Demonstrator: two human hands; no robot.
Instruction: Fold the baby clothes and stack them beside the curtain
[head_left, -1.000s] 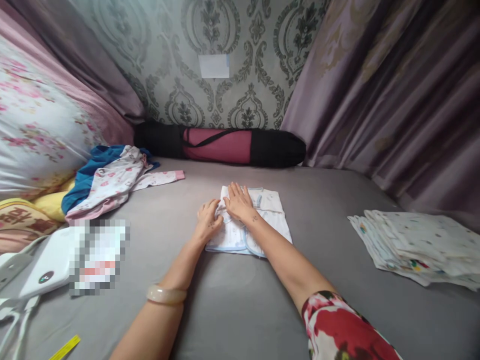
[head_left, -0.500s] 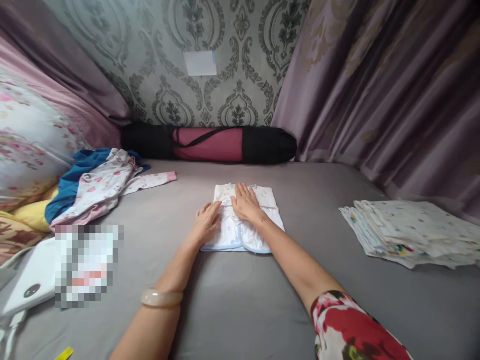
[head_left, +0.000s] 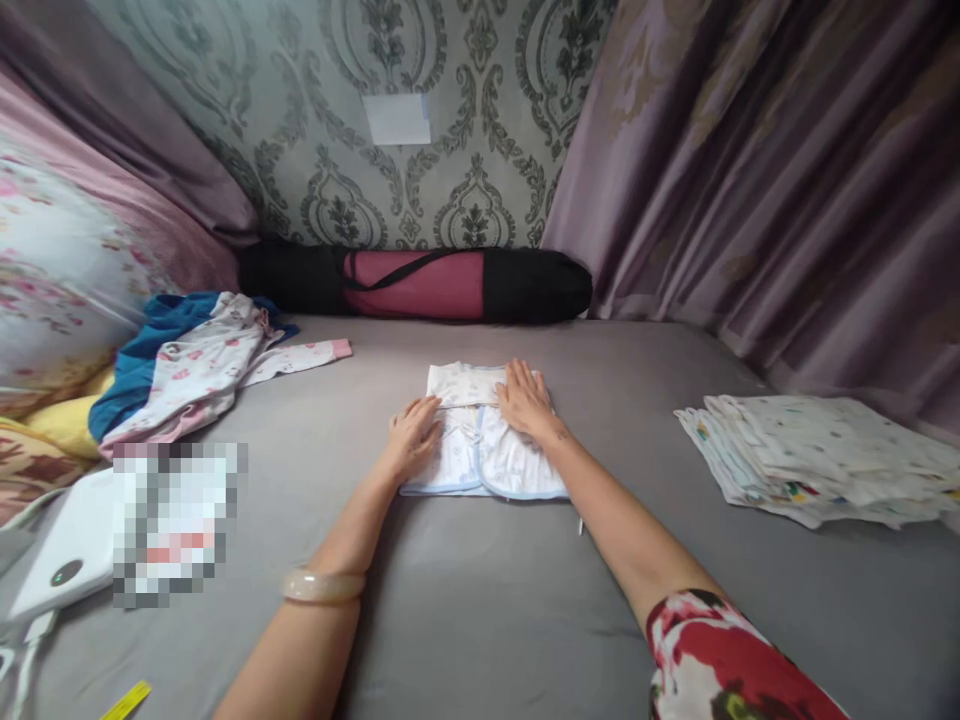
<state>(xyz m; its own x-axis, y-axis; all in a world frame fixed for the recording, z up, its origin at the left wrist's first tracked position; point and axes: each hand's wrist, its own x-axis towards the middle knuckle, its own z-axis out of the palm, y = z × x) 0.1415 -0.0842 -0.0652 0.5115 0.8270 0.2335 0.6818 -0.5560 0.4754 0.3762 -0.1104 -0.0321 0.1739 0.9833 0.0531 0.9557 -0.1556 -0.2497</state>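
A small white baby shirt with pale blue trim lies folded on the grey sheet, its top part turned down over the body. My left hand rests flat on the shirt's left edge, fingers stretched out. On the upper right part of the shirt lies my right hand, palm down with fingers extended. Both hands press on the cloth without gripping it. A thin white tie end pokes out beside my right wrist.
To the right sits a stack of folded white clothes. Crumpled printed clothes lie at the left, near a white device with a cable. A long black and maroon bag runs along the wall.
My right hand has slid to the right across the shirt's upper part, uncovering its middle. The shirt's lower right side now spreads wider. My left hand stays nearly in place.
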